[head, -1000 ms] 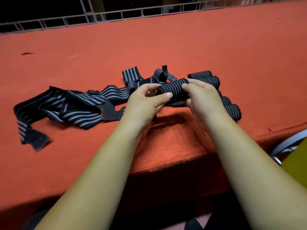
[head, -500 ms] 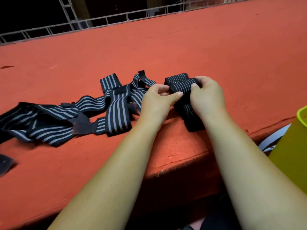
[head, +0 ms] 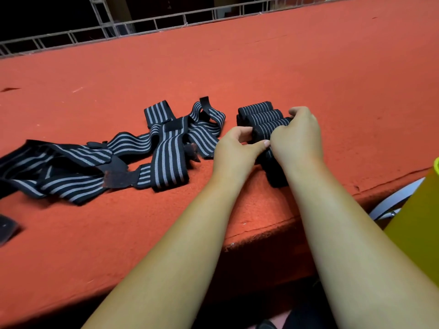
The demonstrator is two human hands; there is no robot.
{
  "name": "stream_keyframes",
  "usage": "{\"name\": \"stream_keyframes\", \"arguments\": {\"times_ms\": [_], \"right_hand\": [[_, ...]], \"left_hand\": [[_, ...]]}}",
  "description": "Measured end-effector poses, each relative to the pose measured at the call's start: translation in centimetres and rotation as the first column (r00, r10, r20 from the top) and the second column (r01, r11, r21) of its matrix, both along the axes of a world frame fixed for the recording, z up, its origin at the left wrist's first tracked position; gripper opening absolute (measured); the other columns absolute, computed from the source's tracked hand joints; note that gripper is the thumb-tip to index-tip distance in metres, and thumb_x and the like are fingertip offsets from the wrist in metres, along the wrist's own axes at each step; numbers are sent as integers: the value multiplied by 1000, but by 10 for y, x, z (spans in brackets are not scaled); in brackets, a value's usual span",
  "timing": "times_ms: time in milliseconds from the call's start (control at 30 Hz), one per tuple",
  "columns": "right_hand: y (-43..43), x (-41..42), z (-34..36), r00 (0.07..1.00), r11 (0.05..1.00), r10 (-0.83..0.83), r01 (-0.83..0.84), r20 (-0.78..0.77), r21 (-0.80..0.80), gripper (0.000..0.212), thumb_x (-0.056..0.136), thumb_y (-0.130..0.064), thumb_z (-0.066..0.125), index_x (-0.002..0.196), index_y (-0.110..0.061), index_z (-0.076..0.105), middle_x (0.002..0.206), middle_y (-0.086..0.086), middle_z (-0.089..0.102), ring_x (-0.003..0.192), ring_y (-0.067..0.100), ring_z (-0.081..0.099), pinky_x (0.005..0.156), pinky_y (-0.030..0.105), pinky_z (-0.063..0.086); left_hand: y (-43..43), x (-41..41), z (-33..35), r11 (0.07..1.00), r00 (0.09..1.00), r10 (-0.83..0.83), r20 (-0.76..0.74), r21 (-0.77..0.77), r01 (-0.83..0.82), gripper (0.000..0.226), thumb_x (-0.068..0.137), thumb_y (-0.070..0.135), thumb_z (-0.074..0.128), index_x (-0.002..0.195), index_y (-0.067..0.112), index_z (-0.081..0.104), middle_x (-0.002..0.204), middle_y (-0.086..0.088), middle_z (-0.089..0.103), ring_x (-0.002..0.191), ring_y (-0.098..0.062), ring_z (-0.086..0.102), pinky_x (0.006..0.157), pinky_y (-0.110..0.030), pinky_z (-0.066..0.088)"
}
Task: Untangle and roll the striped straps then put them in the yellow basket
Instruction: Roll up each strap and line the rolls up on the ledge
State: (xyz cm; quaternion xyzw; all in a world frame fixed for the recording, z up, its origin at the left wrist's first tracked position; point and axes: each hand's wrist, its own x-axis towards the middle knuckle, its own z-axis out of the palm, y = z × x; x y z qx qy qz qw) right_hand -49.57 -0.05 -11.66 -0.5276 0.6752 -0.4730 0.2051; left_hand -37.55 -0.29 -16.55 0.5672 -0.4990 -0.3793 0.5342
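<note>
Jointly pinched rolled strap (head: 266, 127) between curled left hand (head: 235, 150) and right hand (head: 299, 138).
Risked unwinding if loosened before yellow basket (head: 418, 222).

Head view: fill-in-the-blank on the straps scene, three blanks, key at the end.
The tangled striped straps lie to the ____ of the rolled straps.
The left hand and right hand grip a strap that is already ____.
The basket at the right edge is ____.
Missing: left; rolled; yellow.
</note>
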Motion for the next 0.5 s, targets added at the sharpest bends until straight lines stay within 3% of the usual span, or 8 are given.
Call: {"name": "stream_keyframes", "arguments": {"times_ms": [167,300,400,500], "right_hand": [[2,12,0,999,979,-40,42,14,-201,49,88,-3,48,133,-14,65,137,9,60,126,32,58,110,45,46],[11,33,3,999,943,31,-19,30,-332,41,81,-2,46,107,-16,75,119,6,68,117,29,62,106,39,46],[14,52,5,994,940,85,-57,69,-336,33,83,-3,51,98,-16,77,112,4,70,113,25,63,103,34,46],[20,76,7,983,940,155,-116,99,-322,28,87,-3,53,95,-17,77,108,1,72,109,20,65,101,33,47]], "left_hand": [[12,9,16,1000,997,30,76,2,-30,50,80,17,89,128,14,73,119,1,77,111,-12,74,102,-38,59],[32,26,32,1000,1000,12,-9,19,-12,23,95,8,73,117,16,71,112,-6,77,86,-17,78,75,-35,66],[53,47,44,999,999,33,2,22,-33,18,102,9,65,117,17,71,112,-8,77,85,-16,77,68,-28,63],[69,74,54,999,998,55,11,2,-55,14,102,6,65,109,16,73,109,-10,78,82,-16,74,69,-32,64]]}}
